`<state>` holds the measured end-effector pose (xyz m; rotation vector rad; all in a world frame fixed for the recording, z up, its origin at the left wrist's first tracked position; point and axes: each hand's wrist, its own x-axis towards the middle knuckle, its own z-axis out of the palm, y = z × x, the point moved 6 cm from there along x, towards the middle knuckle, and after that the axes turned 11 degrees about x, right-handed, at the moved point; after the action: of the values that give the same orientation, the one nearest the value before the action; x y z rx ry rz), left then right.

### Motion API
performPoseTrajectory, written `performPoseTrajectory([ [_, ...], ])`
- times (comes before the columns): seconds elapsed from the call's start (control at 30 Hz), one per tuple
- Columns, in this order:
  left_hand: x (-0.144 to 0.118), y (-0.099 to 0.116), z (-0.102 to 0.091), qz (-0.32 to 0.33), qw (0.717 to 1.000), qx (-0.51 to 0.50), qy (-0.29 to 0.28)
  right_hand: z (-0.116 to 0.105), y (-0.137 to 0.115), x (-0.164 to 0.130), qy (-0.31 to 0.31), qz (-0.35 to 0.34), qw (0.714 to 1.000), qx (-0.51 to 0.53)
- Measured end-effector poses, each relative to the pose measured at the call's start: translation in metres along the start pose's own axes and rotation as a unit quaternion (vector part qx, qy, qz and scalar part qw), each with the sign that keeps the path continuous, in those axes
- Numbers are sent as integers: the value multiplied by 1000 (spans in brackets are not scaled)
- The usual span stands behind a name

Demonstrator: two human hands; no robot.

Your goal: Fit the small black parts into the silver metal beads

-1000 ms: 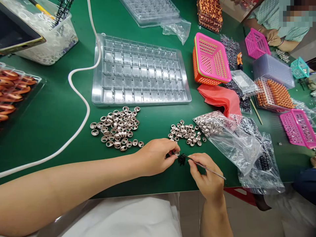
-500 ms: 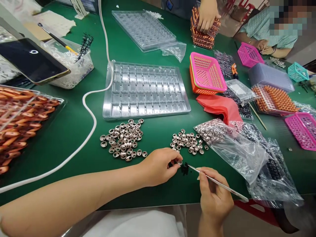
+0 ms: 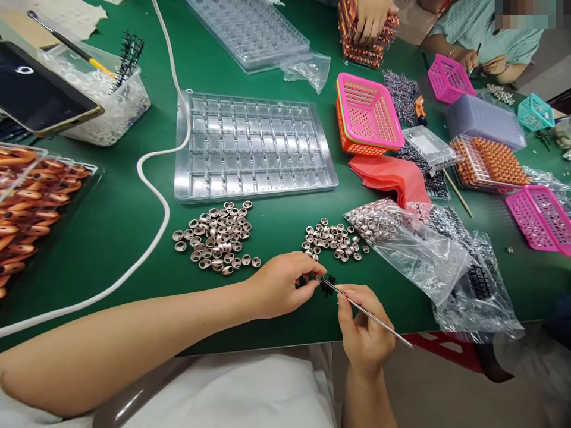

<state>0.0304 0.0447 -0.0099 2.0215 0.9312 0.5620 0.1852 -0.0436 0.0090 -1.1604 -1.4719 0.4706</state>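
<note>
Head view | green table (image 3: 102, 232) spreads before you | clear tray (image 3: 252, 145) lies beyond two heaps of metal caps (image 3: 216, 238) | your left hand (image 3: 281, 284) pinches one small ring (image 3: 318, 277) at the near edge | your right hand (image 3: 363, 330) grips tweezers (image 3: 366, 312), tip touching black parts (image 3: 329, 284) beside the ring.

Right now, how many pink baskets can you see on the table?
3. One is stacked on an orange basket mid-table, one sits far back by a co-worker, and one lies at the right edge. More may be out of frame.
</note>
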Motion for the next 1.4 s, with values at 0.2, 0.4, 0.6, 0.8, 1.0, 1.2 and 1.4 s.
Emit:
performPoseTrajectory([
  [0.2, 0, 1, -1, 10, 1000, -6, -1, 1, -1, 1, -11, -10, 1000, -11],
  [0.4, 0, 0, 0, 16, 1000, -13, -3, 2, 0, 0, -17, -11, 1000, -9],
  [0.6, 1, 1, -1, 0, 1000, -16, -13, 2, 1, 0, -20, -10, 1000, -13],
  [0.8, 1, 1, -2, -1, 1000, -18, -11, 3, 1, -2, -31, -11, 999, -13],
  [1.0, 1, 2, -3, 0, 1000, -23, -11, 4, -1, 0, -52, -28, 998, -18],
  [1.2, 0, 3, -4, -2, 999, -37, -20, 3, -4, 2, -73, -44, 996, -21],
  [1.4, 0, 3, -3, 8, 999, -47, -14, 4, -8, 4, -78, -63, 994, -36],
])
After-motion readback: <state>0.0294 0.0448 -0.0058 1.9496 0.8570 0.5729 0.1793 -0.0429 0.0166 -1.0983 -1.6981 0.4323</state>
